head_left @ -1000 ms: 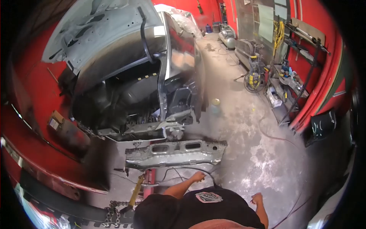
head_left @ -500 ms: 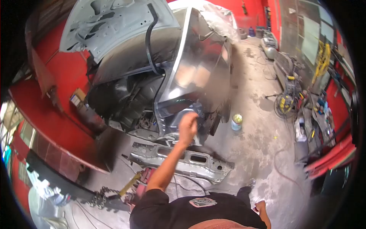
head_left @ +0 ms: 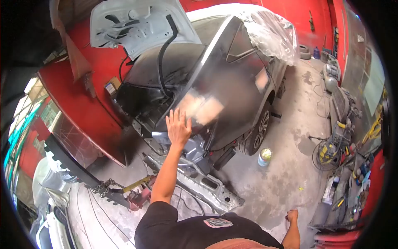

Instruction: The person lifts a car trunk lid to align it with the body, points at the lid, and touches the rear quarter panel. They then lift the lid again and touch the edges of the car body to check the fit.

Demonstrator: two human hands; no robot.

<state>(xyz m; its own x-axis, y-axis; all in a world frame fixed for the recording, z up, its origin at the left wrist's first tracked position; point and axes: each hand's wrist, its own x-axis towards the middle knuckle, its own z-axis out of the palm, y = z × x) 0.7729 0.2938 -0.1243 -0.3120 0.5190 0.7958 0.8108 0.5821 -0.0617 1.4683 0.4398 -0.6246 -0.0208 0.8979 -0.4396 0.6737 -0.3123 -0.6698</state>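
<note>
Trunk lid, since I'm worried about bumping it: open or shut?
Open: the trunk lid stands raised above the trunk cavity, its inner side with cutouts showing and a black curved hinge arm exposed.

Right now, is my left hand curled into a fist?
No, your left hand is open, with its fingers extended and spread apart in front of the dark car body.

A part-stripped car (head_left: 244, 95) and loose metal panel (head_left: 194, 181) show a repair workshop.
</note>
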